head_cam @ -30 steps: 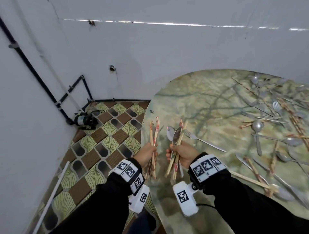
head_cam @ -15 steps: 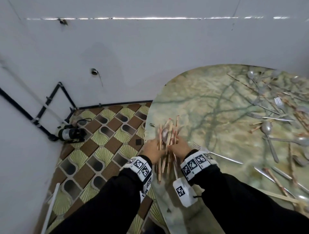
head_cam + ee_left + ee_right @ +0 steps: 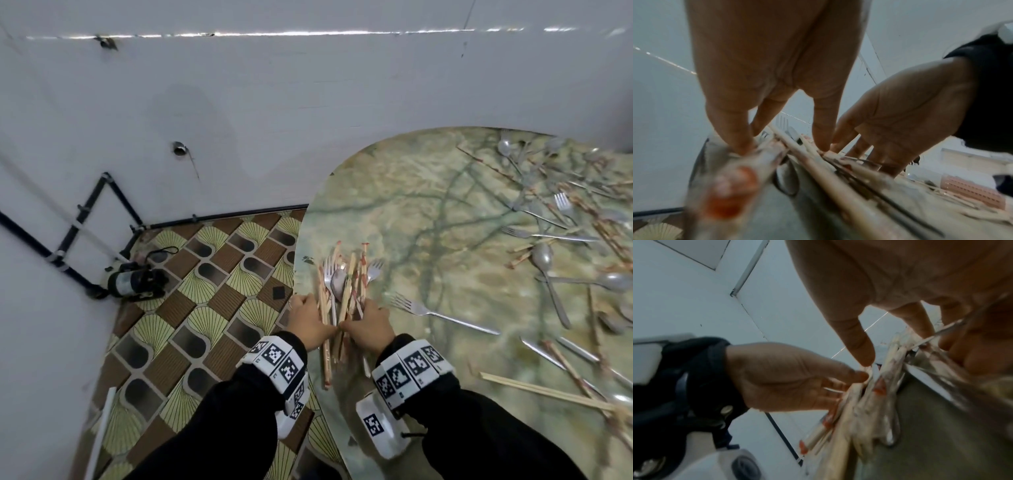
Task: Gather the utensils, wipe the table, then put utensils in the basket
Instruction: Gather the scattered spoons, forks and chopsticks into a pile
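Note:
A bundle of red-tipped wooden chopsticks, forks and a spoon (image 3: 346, 291) lies on the marbled green table (image 3: 428, 240) near its left edge. My left hand (image 3: 308, 318) presses against the bundle's left side and my right hand (image 3: 370, 318) against its right side, thumbs nearly meeting. In the left wrist view my left hand (image 3: 782, 146) touches the sticks (image 3: 818, 170) with straight fingers. The right wrist view shows my right hand (image 3: 894, 345) with its thumb pointing down onto the bundle (image 3: 869, 402). No basket or cloth is in view.
Several loose spoons, forks and chopsticks (image 3: 565, 222) lie scattered over the table's right half. A single fork (image 3: 442, 313) lies just right of my hands, bare chopsticks (image 3: 548, 394) at the near right. Left of the table: tiled floor, a small pump (image 3: 137, 282), the white wall.
A second ago each hand held its own bunch upright, apart. The two bunches have come together and gone down onto the table as one pile, with both hands against it.

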A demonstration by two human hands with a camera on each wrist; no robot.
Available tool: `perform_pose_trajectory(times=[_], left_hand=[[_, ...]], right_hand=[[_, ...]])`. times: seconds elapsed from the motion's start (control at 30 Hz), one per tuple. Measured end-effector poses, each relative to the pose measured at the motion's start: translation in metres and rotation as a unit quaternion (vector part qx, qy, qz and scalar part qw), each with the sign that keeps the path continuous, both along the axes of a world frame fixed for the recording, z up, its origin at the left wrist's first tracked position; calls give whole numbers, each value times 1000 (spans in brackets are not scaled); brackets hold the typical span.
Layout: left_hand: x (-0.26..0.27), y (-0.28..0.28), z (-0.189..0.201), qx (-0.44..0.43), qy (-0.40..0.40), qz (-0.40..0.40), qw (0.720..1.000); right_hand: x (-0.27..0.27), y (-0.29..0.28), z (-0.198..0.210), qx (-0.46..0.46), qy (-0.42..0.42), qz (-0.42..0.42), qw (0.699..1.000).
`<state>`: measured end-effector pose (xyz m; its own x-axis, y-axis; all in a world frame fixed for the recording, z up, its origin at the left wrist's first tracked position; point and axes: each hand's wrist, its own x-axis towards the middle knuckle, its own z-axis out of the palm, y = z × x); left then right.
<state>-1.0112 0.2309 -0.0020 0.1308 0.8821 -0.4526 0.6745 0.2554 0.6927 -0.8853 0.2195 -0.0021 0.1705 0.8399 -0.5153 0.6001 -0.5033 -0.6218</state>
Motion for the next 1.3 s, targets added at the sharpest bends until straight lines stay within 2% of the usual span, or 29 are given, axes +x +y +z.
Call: perform_pose_trajectory(times=[0.2,0.3,0.4,0.53,0.7,0.83,0.93,1.03,1.1,1.2,1.3], left_hand=[[20,14,7,13,25,-28,999],[29,27,17,-6,-5,-31,999],[36,38,23,-11,-28,-28,999],[36,44,18,-10,-55,-31,998],[31,38,10,12,-79,-20,997],[28,47,-22,-1,-82,-2,997],[25,53,-41,-11,-92,13,996],[25,32,9,-19,-89,9,996],[24,29,20,-27,-86,9,996],[21,30,21,-31,-87,-1,996],[17,34,22,-42,-90,-6,995]], right_hand=[[-9,19,1,61,17,-8,998],[-7,29,7,83,8,-15,996],[-2,38,13,86,-12,17,996],[28,37,23,66,-146,67,985],[84,25,33,-21,-326,60,943],[99,20,30,-80,-394,103,910],[101,19,25,-80,-392,137,906],[101,18,27,-95,-357,175,912],[100,22,28,-85,-314,182,928],[91,28,38,6,-260,147,954],[72,40,47,101,-181,59,977]])
